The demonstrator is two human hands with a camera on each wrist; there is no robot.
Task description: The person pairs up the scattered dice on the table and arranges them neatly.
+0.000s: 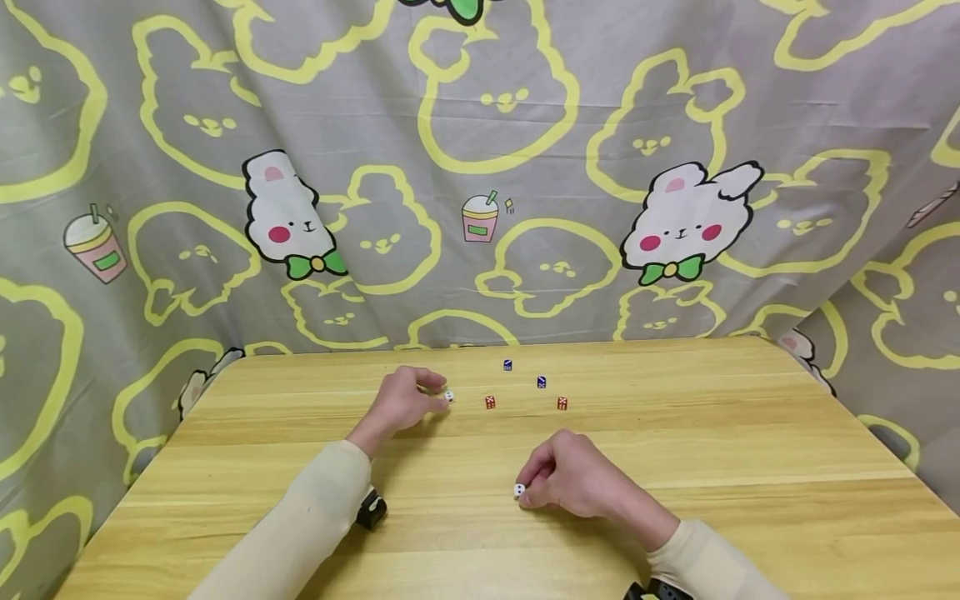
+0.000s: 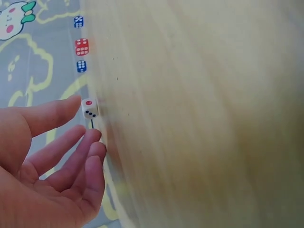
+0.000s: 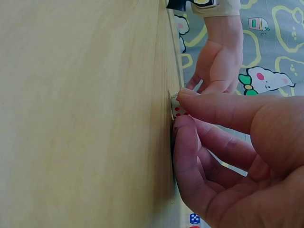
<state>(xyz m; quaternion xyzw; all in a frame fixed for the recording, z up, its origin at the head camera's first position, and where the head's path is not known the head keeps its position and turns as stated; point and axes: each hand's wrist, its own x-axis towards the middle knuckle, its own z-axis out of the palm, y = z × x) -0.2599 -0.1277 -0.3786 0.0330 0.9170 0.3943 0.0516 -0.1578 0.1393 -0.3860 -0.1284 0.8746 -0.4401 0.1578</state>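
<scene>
Toward the front of the table, my right hand (image 1: 576, 477) pinches a white die (image 1: 519, 491) between thumb and fingertips. In the right wrist view, red pips show on that die (image 3: 179, 110), low at the wood. Farther back on the left, my left hand (image 1: 405, 398) has its thumb and fingers spread around a second white die (image 1: 449, 396). The left wrist view shows that die (image 2: 89, 109) with a red pip on top and dark pips on one side. A small gap separates it from the fingers, though whether the thumb tip touches it I cannot tell.
Two red dice, one nearer the left hand (image 1: 491, 402) and one farther right (image 1: 562, 403), lie on the wooden table (image 1: 720, 450). Behind them are two blue dice, a rear one (image 1: 507, 365) and a nearer one (image 1: 542, 382). A patterned curtain (image 1: 525, 275) hangs at the back edge.
</scene>
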